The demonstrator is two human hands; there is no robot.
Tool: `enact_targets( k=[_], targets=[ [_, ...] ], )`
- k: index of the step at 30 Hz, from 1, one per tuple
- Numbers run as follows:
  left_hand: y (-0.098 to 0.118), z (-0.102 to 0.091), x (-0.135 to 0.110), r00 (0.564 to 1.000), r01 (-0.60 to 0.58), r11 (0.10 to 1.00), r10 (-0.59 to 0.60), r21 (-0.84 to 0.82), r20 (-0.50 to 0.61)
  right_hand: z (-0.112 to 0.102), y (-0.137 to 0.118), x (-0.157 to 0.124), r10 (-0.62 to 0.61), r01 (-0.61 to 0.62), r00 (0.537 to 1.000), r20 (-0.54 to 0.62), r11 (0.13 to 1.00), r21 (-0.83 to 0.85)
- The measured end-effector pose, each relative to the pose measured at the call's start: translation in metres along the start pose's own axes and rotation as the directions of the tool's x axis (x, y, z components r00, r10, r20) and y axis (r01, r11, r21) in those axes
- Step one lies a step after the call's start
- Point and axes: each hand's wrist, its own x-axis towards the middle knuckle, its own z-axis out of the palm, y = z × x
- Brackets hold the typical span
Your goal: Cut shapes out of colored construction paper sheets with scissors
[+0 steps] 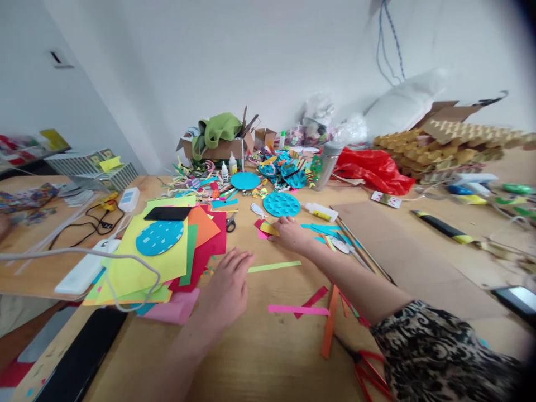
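My right hand (290,234) is stretched forward, its fingers closed at the edge of a small stack of yellow and red paper pieces (268,228). Its fingertips are partly hidden. Nearer to me, my left hand (229,286) hovers over or rests on the wood with fingers stretched out, holding nothing. A light green paper strip (274,267) lies just right of its fingertips. Pink (298,310) and orange paper strips (330,321) lie closer to me, beside red-handled scissors (371,365). Small dark scissors (230,222) lie beyond my left hand.
Coloured paper sheets (167,273), a phone (166,213) and a dotted blue disc (159,238) are at left. Behind my right hand are a blue disc with raised spots (281,204), a glue bottle (321,212) and a steel flask (328,166). Cardboard (419,251) covers the right side.
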Motion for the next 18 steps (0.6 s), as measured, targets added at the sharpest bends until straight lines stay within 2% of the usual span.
enact_targets(
  k=[4, 7, 10, 14, 18],
  targets=[
    [0.003, 0.023, 0.014, 0.999, -0.021, 1.000, 0.022, -0.008, 0.034, 0.003, -0.019, -0.026, -0.023, 0.024, 1.000, -0.020, 1.000, 0.014],
    [0.006, 0.040, 0.019, 0.999, -0.006, 1.000, 0.005, 0.018, 0.053, -0.004, -0.012, -0.034, -0.033, 0.034, 0.999, -0.020, 0.999, 0.041],
    [0.010, 0.050, 0.020, 0.999, -0.011, 0.999, 0.009, 0.035, 0.048, -0.021, 0.020, -0.032, 0.026, -0.024, 0.999, -0.023, 0.998, 0.058],
    [0.012, 0.058, 0.016, 0.998, -0.051, 0.998, 0.052, 0.023, -0.019, -0.044, 0.082, -0.039, 0.146, -0.150, 0.986, 0.087, 0.988, 0.048],
    [0.008, 0.065, 0.011, 0.991, -0.106, 0.994, 0.108, 0.033, -0.073, -0.041, 0.122, -0.062, 0.213, -0.219, 0.955, 0.204, 0.976, 0.006]
  ],
)
